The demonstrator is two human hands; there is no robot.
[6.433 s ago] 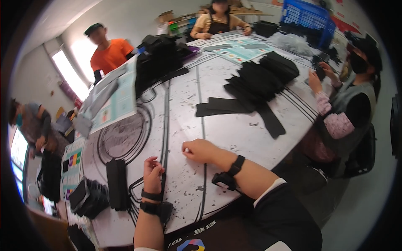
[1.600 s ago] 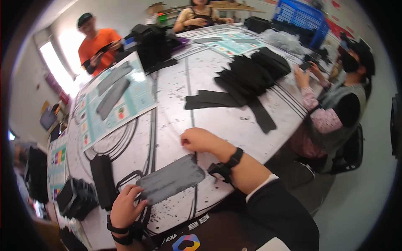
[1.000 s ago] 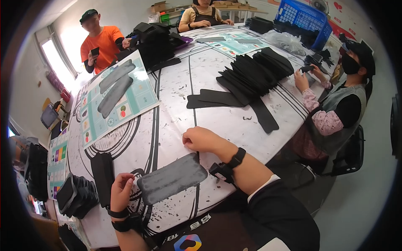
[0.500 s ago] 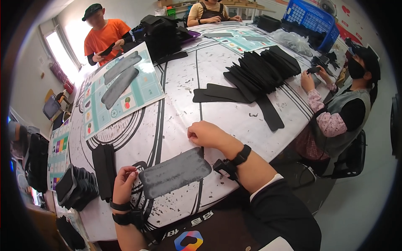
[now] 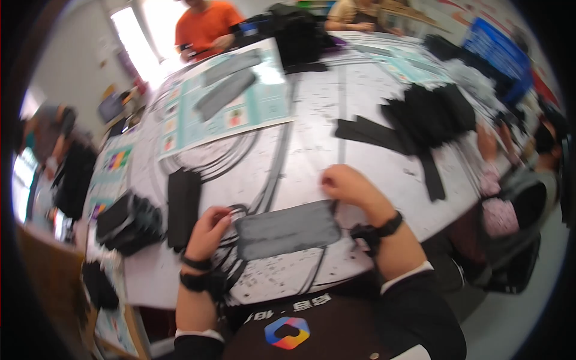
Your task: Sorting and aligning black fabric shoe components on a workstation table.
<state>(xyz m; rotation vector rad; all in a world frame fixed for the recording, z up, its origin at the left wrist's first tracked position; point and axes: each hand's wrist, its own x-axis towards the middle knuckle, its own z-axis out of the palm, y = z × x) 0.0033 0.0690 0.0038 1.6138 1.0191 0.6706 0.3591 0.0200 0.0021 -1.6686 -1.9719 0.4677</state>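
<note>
A grey, mottled rectangular fabric piece (image 5: 289, 230) with rounded corners lies flat on the table in front of me. My left hand (image 5: 207, 233) is beside its upper left corner, thumb and fingers drawn together in a loose pinch; blur hides what, if anything, is between them. Just beyond the piece's upper right corner, my right hand (image 5: 348, 183) is curled closed with its fingertips tucked out of sight. Whatever it may hold cannot be made out. Both wrists wear black bands with small dark devices.
Stacked black strips (image 5: 183, 207) and a folded dark pile (image 5: 129, 223) lie left. A fanned heap of black pieces (image 5: 429, 114) is at right. Two grey pieces rest on a printed board (image 5: 273, 108) farther back. A blue crate (image 5: 498, 54) stands far right. Co-workers sit or stand around the table.
My view has swung, so the whole scene sits farther right and the far people higher in the picture. Both hands keep nearly the same pose around the grey fabric piece.
</note>
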